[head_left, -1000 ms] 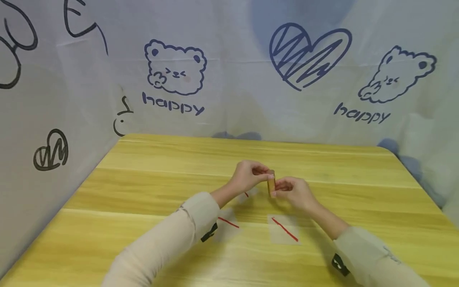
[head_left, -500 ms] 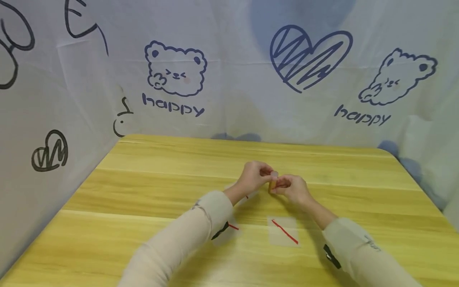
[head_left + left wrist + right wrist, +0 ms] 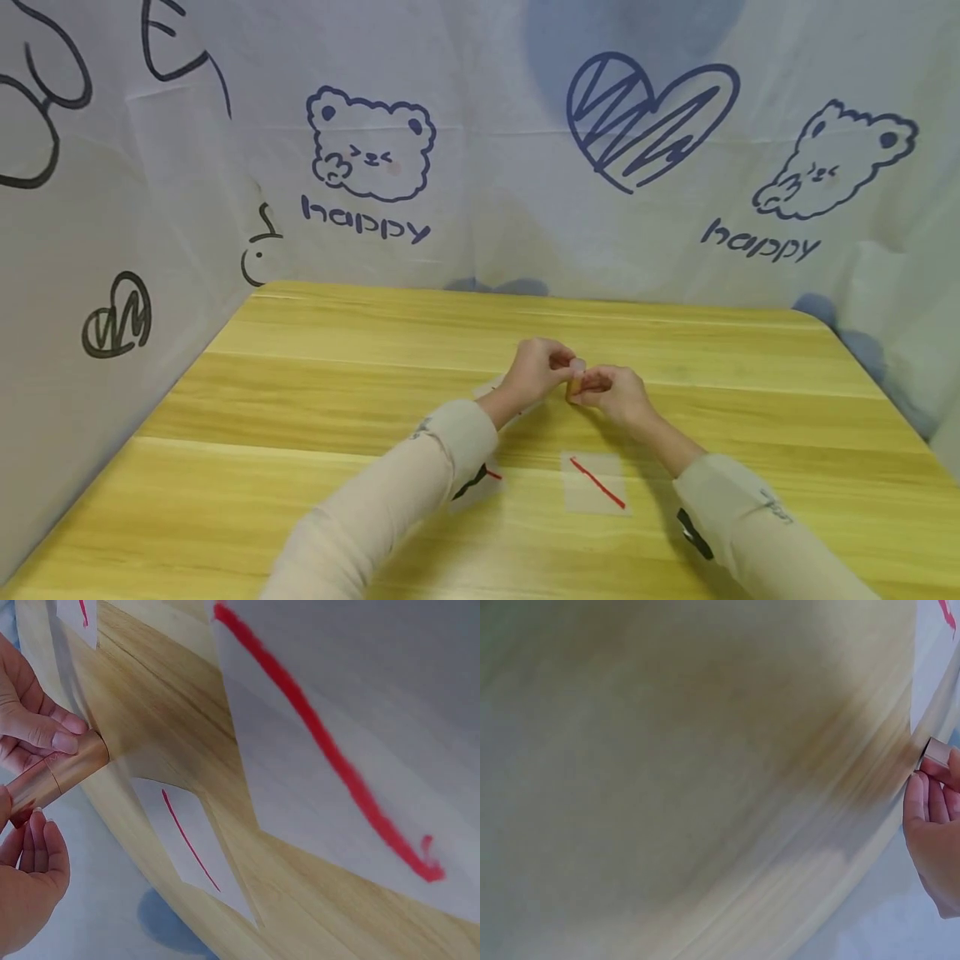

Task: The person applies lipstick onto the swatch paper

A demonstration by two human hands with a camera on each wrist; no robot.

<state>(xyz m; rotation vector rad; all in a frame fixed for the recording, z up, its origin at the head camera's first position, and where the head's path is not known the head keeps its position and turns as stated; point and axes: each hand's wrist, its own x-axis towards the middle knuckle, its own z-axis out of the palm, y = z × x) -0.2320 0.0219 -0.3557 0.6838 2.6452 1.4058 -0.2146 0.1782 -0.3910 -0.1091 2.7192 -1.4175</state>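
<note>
A copper-gold lipstick tube point(image 3: 574, 387) is held upright between both hands, towards the back of the table. My left hand point(image 3: 536, 367) pinches its upper end between thumb and fingers. Lower down on the tube, my right hand point(image 3: 621, 395) grips it from the right side. A seam runs across the tube point(image 3: 79, 761) in the left wrist view, and the fingers cover much of its surface. Only one end of the tube point(image 3: 935, 759) shows at the right edge of the right wrist view. Whether its base touches the table cannot be told.
Pale square papers with red strokes lie on the wooden table point(image 3: 315, 400): a front right paper point(image 3: 592, 492), a front left paper point(image 3: 483, 492) partly behind the left sleeve, and a back paper point(image 3: 525, 408) beneath the left wrist. A white cloth wall point(image 3: 495, 200) with drawings rises behind.
My left hand and forearm have shifted slightly to the right, with the tube moving a little that way too. My right hand has stayed near its place, still gripping the tube.
</note>
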